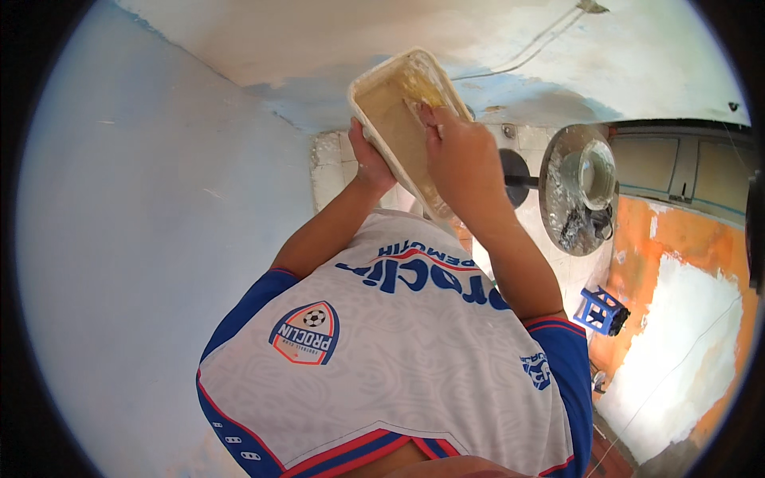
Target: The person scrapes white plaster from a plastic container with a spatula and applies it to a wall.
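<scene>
My left hand (371, 159) grips the long left side of an off-white rectangular plastic tray (377, 70), held up in front of my chest. Beige paste coats the inside, with a yellowish patch near the top end. My right hand (462, 163) is closed on a flat scraper (415, 110) inside the tray's upper part; its fingers and my wrist hide much of the tool and the tray's right side.
A pale blue wall (135, 239) stands at left. At right are a round stand (562, 227) bearing a translucent container (596, 175) and dark crumpled items, a blue stool (598, 311), a patched orange wall (641, 215) and tiled floor (327, 171).
</scene>
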